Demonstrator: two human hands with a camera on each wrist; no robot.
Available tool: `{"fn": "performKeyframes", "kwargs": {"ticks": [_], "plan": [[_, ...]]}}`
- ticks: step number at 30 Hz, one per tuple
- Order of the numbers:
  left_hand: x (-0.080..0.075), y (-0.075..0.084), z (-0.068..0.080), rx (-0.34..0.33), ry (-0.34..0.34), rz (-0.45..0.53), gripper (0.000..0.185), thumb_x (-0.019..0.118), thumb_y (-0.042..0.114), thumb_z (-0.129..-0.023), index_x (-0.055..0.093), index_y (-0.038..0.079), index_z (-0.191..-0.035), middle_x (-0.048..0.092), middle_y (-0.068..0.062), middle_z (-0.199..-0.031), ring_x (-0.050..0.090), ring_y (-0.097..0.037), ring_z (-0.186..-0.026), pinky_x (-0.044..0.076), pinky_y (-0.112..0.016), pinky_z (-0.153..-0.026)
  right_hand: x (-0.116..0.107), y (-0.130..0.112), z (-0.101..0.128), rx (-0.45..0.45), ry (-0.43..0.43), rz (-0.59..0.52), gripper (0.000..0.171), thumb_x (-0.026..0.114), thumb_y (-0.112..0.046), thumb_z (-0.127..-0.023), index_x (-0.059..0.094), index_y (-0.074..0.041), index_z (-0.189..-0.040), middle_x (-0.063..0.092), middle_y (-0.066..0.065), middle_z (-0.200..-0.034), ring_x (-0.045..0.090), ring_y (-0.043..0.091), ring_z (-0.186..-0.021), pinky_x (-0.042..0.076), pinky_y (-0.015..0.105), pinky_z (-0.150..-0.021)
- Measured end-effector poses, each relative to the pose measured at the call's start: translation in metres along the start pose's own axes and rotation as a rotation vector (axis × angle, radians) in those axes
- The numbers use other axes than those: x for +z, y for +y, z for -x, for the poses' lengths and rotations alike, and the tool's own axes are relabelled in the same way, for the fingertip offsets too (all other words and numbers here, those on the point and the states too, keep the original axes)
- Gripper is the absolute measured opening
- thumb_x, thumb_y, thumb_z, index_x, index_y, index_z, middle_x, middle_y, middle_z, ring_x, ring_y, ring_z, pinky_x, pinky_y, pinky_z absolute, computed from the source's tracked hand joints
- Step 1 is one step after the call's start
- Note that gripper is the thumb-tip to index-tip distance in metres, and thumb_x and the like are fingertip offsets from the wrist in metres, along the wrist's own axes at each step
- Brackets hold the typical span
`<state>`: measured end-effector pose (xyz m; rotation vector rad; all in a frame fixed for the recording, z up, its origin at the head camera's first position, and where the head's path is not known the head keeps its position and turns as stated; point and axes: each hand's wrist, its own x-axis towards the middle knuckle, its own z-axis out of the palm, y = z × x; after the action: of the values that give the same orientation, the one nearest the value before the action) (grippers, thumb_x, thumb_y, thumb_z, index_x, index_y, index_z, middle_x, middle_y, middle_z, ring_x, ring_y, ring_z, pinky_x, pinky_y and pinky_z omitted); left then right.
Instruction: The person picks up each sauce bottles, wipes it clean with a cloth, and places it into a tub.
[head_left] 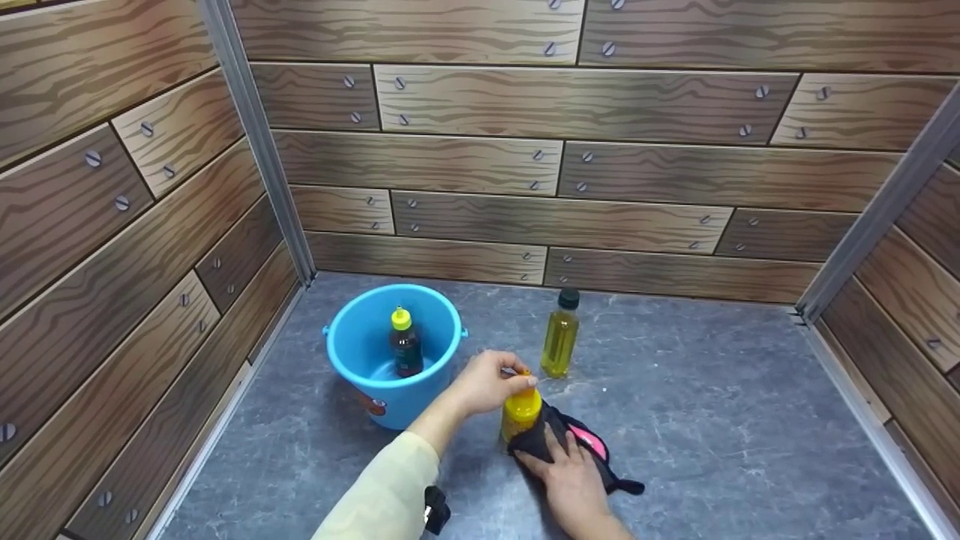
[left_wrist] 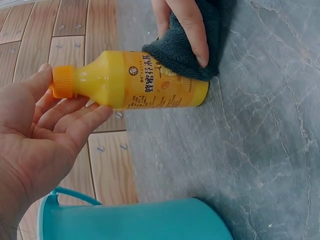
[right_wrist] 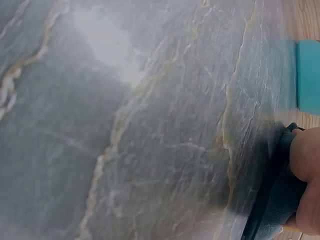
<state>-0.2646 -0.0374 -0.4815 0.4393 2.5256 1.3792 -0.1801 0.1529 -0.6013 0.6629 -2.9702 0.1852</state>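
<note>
– What do your hands hold?
– Your left hand (head_left: 487,386) pinches the yellow bottle (left_wrist: 111,82) by its cap (left_wrist: 63,82); your right hand (head_left: 574,480) grips the dark cloth (left_wrist: 184,55), pressed against the bottle's side.
– Where is your yellow bottle?
– Upright, right of the blue bucket (head_left: 405,409) and nearer you than the clear bottle (head_left: 559,341).
– Contents?
– Your bucket contains one dark bottle (head_left: 406,351), yellow top uppermost. Your clear bottle, capped in black, contains yellow-green liquid.
</note>
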Motion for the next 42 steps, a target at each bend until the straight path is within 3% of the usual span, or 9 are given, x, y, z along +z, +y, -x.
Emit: {"fn": "performKeyframes", "kwargs": {"ticks": [10,14,20,28,34,38,42], "plan": [[0.0,0.005,0.0,-0.023,-0.008,-0.026,0.019,0.07,0.032,-0.105,0.078,0.015,-0.109,0.074,0.0,-0.113,0.071,-0.02,-0.105,0.06,-0.043,-0.09,-0.003,0.001,0.002,0.083,-0.046,0.049,0.05,0.066,-0.007,-0.096,0.075,-0.04,-0.133,0.057,0.022,-0.15,0.054,0.058,-0.13,0.05,0.066,-0.097],[0.0,0.006,0.0,-0.011,-0.012,-0.029,0.017,0.069,0.031,-0.106,0.077,0.016,-0.109,0.073,0.0,-0.113,0.071,-0.021,-0.105,0.06,-0.043,-0.089,-0.006,0.008,0.004,0.15,-0.069,0.028,0.052,0.064,-0.005,-0.097,0.073,-0.039,-0.135,0.055,0.021,-0.152,0.052,0.059,-0.132,0.049,0.068,-0.099],[-0.002,0.005,0.0,0.001,-0.042,-0.017,0.018,0.066,0.029,-0.108,0.077,0.015,-0.112,0.073,-0.002,-0.116,0.069,-0.021,-0.106,0.06,-0.044,-0.091,-0.009,0.025,0.011,0.235,0.005,-0.009,0.056,0.062,0.0,-0.095,0.072,-0.035,-0.137,0.057,0.024,-0.15,0.054,0.062,-0.128,0.049,0.07,-0.098],[-0.002,0.004,-0.001,-0.009,-0.091,-0.038,0.021,0.06,0.027,-0.111,0.072,0.013,-0.119,0.071,-0.002,-0.113,0.066,-0.019,-0.102,0.058,-0.045,-0.096,-0.013,0.04,0.012,0.317,-0.09,-0.057,0.064,0.068,0.005,-0.092,0.069,-0.035,-0.142,0.052,0.024,-0.155,0.05,0.063,-0.133,0.046,0.072,-0.102],[0.002,0.005,0.001,0.015,-0.119,-0.023,0.022,0.057,0.025,-0.113,0.071,0.012,-0.124,0.07,-0.003,-0.118,0.065,-0.021,-0.106,0.056,-0.048,-0.098,-0.014,0.041,0.015,0.332,-0.083,-0.083,0.064,0.062,0.008,-0.094,0.07,-0.033,-0.141,0.054,0.025,-0.153,0.05,0.064,-0.132,0.044,0.073,-0.103],[0.005,0.005,0.004,-0.005,-0.059,0.076,0.023,0.062,0.024,-0.11,0.071,0.012,-0.127,0.071,-0.007,-0.125,0.066,-0.025,-0.115,0.056,-0.05,-0.1,-0.014,0.043,0.016,0.34,-0.092,-0.098,0.066,0.063,0.01,-0.093,0.069,-0.034,-0.142,0.053,0.025,-0.154,0.049,0.064,-0.133,0.043,0.074,-0.103],[0.009,0.007,0.005,-0.02,0.049,0.149,0.018,0.074,0.024,-0.103,0.075,0.012,-0.116,0.074,-0.007,-0.12,0.071,-0.024,-0.111,0.059,-0.048,-0.095,-0.014,0.046,0.019,0.342,-0.081,-0.091,0.069,0.065,0.011,-0.091,0.068,-0.034,-0.143,0.052,0.026,-0.154,0.048,0.065,-0.133,0.043,0.075,-0.103]]}}
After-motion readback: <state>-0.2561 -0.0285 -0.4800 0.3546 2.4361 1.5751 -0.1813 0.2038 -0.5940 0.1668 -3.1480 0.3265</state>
